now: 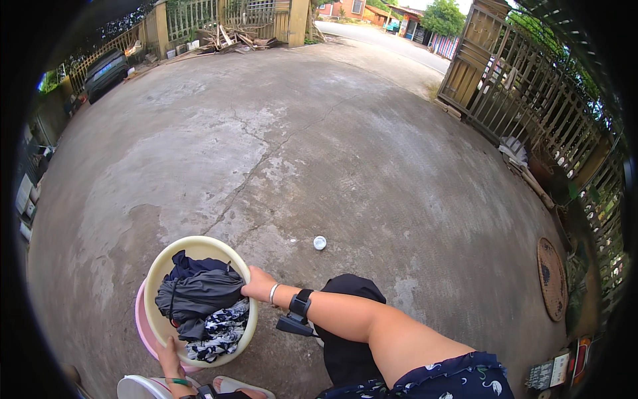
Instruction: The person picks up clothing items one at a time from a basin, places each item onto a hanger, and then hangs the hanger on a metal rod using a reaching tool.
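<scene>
A cream plastic basin (171, 255) holds a crumpled pile of dark navy and grey cloth (199, 292) and black-and-white patterned cloth (222, 322). My right hand (259, 284) grips its right rim, and my left hand (169, 359) grips it at the lower left. A pink basin (143, 319) shows behind and below it, partly hidden. A white container (136, 389) stands at the bottom edge beside my left arm. A small round white object (319, 243) lies on the concrete right of the basins. My sandalled foot (242, 389) shows below.
The concrete yard (372, 153) has fencing around it. A dark car (106, 73) and wood scraps (236, 36) are at the back left. An open gate (465, 60) leads to a road (385, 40). A round woven tray (551, 279) and various items (551, 372) lie along the right.
</scene>
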A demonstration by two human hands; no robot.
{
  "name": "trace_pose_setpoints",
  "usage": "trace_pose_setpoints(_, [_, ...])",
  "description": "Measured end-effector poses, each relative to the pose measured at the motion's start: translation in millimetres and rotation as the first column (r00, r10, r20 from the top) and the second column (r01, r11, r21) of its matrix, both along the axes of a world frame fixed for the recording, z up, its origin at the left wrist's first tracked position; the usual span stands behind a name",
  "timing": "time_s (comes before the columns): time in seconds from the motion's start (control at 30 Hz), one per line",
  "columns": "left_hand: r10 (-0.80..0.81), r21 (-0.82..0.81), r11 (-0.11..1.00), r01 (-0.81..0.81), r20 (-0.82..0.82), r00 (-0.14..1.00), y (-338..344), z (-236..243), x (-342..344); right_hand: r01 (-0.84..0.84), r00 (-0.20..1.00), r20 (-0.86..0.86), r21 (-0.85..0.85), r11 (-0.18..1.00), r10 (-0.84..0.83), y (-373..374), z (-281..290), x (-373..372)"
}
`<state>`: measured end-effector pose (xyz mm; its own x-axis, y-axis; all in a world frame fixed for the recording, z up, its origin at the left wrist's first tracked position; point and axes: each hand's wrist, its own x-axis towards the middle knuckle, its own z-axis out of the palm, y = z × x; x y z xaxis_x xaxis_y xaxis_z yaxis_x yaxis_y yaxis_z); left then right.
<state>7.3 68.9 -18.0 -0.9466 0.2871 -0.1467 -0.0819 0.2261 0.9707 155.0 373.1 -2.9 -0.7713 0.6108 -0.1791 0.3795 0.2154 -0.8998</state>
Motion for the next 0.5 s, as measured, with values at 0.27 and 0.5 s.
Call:
trace_pose_setpoints(0.27, [-0.018,-0.007,1.000,0.018,-0.034,0.999,-7.6,5.7,-2.1,-0.005,1.000,-0.010,-0.059,0.998,0.005,-10.0,6.7,-2.3])
trace_pose_setpoints(0.5, [0.026,-0.026,0.999,-0.027,-0.038,0.999,-11.0,5.8,-2.2,-0.041,0.999,-0.034,-0.102,0.994,0.038,-15.7,17.0,-1.1])
